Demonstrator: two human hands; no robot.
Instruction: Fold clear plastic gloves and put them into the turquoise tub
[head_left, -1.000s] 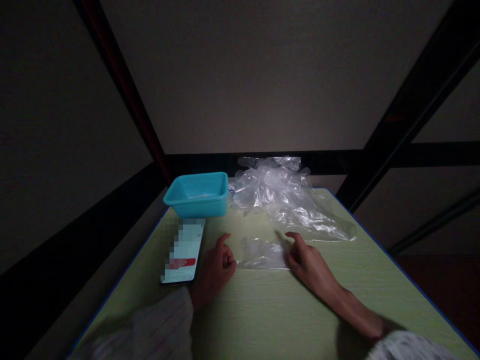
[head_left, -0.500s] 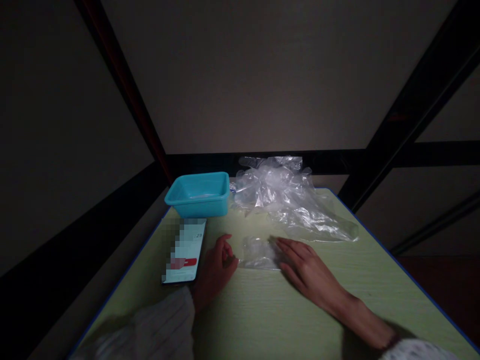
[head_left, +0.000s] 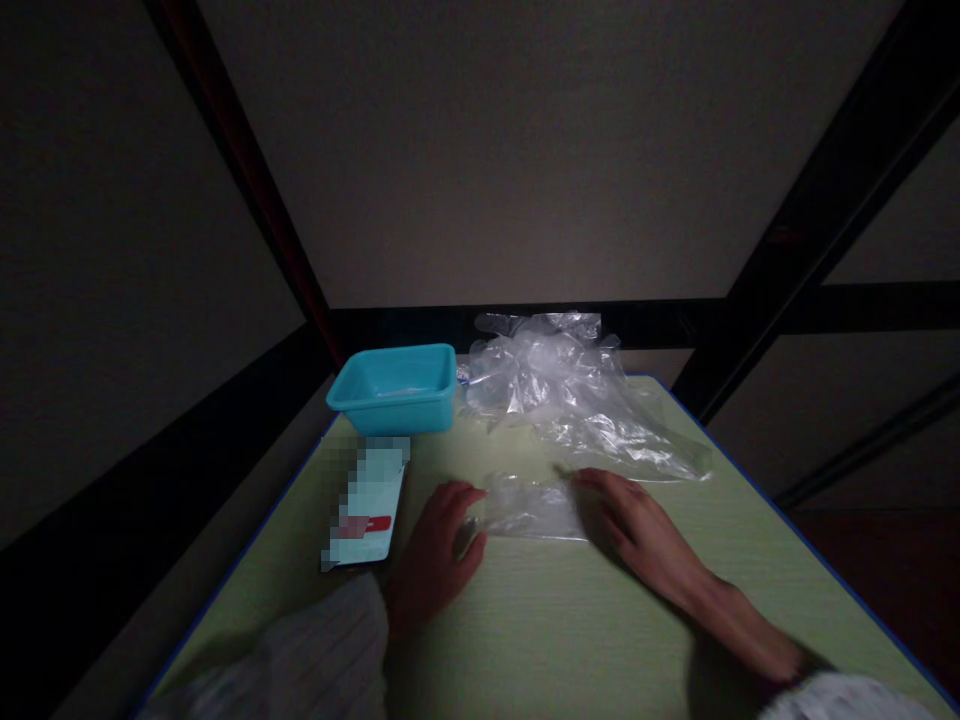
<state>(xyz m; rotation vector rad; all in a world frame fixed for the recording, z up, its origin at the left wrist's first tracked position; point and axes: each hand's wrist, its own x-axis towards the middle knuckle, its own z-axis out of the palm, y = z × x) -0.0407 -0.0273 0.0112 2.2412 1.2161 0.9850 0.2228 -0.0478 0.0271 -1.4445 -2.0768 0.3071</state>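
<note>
A clear plastic glove (head_left: 531, 510), folded into a flat strip, lies on the table between my two hands. My left hand (head_left: 442, 545) is at its left end, with thumb and forefinger apart and the fingertips close to the plastic; whether they touch it I cannot tell. My right hand (head_left: 641, 530) rests at the right end, its fingers stretched out and the fingertips near the glove's upper right corner. Behind them, a crumpled pile of clear plastic gloves (head_left: 559, 380) spreads over the far right of the table.
At the far left stands a turquoise plastic basin (head_left: 397, 415). A phone (head_left: 371, 510) with a lit screen lies left of my left hand. The pale green table (head_left: 540, 630) has a blue edge, with a wall (head_left: 517, 160) behind it.
My left hand has uncurled its fingers at the glove's left end. My right hand has slid a little to the right, showing more of the folded plastic.
</note>
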